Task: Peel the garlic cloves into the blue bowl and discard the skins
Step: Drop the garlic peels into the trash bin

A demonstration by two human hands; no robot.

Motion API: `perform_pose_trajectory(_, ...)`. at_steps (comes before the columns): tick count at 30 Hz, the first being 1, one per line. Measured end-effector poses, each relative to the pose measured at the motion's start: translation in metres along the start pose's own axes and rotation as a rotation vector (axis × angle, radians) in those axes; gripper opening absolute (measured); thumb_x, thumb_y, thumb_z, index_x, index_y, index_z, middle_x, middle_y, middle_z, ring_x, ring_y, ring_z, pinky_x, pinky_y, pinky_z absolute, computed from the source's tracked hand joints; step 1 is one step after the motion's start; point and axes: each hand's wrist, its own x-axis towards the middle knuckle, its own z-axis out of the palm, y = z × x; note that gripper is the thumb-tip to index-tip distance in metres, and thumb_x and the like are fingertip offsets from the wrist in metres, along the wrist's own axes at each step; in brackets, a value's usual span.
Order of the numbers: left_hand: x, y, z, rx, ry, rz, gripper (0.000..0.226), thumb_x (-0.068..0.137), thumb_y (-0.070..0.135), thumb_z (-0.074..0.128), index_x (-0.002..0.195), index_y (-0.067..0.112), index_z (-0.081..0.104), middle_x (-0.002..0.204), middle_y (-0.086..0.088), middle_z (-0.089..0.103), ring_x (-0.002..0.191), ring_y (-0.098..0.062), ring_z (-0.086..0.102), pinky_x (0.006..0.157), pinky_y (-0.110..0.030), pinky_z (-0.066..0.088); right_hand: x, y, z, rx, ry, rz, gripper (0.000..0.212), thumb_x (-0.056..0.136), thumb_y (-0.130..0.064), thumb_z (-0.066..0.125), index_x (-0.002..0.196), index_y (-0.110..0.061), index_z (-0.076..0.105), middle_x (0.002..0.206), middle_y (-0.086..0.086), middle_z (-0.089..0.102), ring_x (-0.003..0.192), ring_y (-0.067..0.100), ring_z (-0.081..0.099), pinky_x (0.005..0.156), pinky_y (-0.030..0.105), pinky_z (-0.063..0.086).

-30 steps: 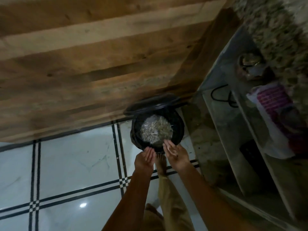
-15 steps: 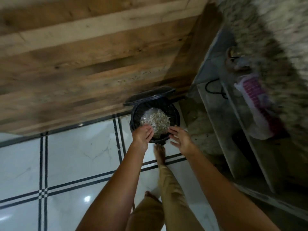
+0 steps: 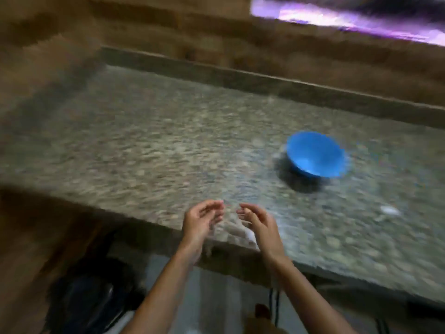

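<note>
The view is blurred by motion. A blue bowl stands on the speckled granite counter, right of centre; its contents cannot be made out. My left hand and my right hand hover side by side over the counter's front edge, palms facing each other, fingers loosely curled, holding nothing I can see. A pale heap, perhaps garlic skins, lies on the counter between and below the hands. The bowl sits up and to the right of my right hand.
A wooden wall rises behind the counter. A dark bin stands on the floor below the counter at lower left. A small pale scrap lies on the counter at right. A purple-white streak crosses the top right.
The view swung up from the black floor bin to the counter. Both hands left the bin's rim and rose over the counter's front edge.
</note>
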Motion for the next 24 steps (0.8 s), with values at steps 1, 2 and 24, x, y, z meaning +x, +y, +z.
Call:
perform_pose_trajectory(1, 0.004, -0.009, 0.032, 0.105, -0.074, -0.004, 0.021, 0.089, -0.014, 0.048, 0.102, -0.006, 0.063, 0.074, 0.001, 0.07, 0.058, 0.0, 0.064, 0.059, -0.012, 0.052, 0.0, 0.01, -0.032, 0.008, 0.12, 0.01, 0.018, 0.091, -0.008, 0.054, 0.088, -0.023, 0.063, 0.096, 0.01, 0.068, 0.086, 0.016, 0.064, 0.08, 0.028, 0.051)
perform_pose_trajectory(2, 0.005, -0.018, 0.065, 0.232, -0.132, 0.025, 0.023, 0.088, -0.013, 0.051, 0.106, -0.006, 0.063, 0.076, 0.001, 0.071, 0.06, 0.002, 0.064, 0.061, -0.012, 0.052, 0.0, 0.02, -0.064, 0.013, 0.225, 0.028, 0.015, 0.09, -0.01, 0.056, 0.088, -0.024, 0.063, 0.097, 0.01, 0.068, 0.089, 0.019, 0.064, 0.082, 0.033, 0.052)
perform_pose_trajectory(24, 0.089, 0.012, 0.285, 0.976, -0.078, 0.583, 0.014, 0.083, 0.006, 0.069, 0.095, 0.001, 0.073, 0.095, -0.01, 0.072, 0.089, -0.017, 0.065, 0.079, -0.018, 0.044, 0.046, 0.044, -0.278, 0.298, 0.378, 0.228, 0.015, 0.091, -0.008, 0.052, 0.087, -0.013, 0.066, 0.093, 0.008, 0.066, 0.084, 0.025, 0.061, 0.078, 0.034, 0.05)
